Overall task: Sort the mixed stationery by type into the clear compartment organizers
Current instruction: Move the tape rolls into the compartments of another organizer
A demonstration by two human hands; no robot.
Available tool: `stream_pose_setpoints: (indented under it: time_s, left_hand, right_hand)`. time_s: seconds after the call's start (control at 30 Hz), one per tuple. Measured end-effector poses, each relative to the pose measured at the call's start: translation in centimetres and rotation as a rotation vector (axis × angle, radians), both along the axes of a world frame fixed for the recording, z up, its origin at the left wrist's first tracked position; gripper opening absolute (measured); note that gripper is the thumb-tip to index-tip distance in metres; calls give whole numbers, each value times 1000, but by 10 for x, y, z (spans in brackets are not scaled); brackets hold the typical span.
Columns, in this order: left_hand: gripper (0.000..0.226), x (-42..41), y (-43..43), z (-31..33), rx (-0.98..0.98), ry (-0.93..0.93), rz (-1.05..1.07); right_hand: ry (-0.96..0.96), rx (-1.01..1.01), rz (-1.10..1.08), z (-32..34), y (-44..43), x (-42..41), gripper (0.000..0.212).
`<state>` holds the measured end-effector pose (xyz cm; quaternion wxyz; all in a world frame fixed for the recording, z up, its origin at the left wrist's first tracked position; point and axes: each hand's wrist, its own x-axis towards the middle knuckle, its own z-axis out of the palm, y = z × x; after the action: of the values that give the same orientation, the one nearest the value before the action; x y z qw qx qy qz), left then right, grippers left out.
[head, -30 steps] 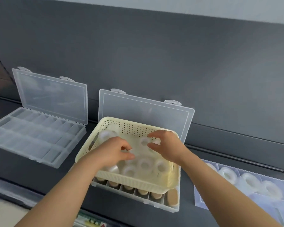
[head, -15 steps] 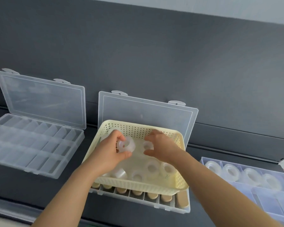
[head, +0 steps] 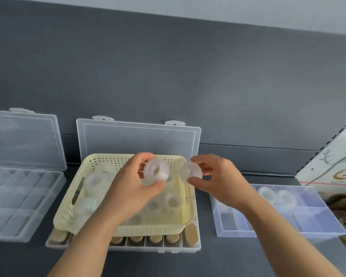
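Note:
A pale yellow perforated basket sits on top of the middle clear organizer, whose front compartments hold brown items. Several clear tape rolls lie in the basket. My left hand holds one clear tape roll above the basket. My right hand pinches another clear tape roll over the basket's right rim. To the right, a clear organizer holds tape rolls in its back row.
An open organizer with bare compartments lies at the left, its lid leaning on the dark back panel. The middle organizer's lid stands upright behind the basket. A patterned white panel and dark clutter sit at the far right.
Both hands have lifted out of the basket, each with a tape roll, and the right hand has shifted toward the right. The view has swung to the right.

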<state>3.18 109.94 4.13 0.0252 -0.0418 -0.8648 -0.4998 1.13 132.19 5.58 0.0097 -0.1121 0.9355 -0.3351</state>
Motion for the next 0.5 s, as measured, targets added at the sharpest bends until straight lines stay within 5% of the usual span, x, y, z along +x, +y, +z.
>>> stream_pose_setpoints:
  time_s: [0.13,0.5]
  left_hand:
    - [47,1,70,2,22,2,-110]
    - [46,-5,266,-36,-3,-76,-310]
  right_hand:
    - [11,-52,-159,0,75,29,36]
    - [-17,20,-454,-38,281,58,49]
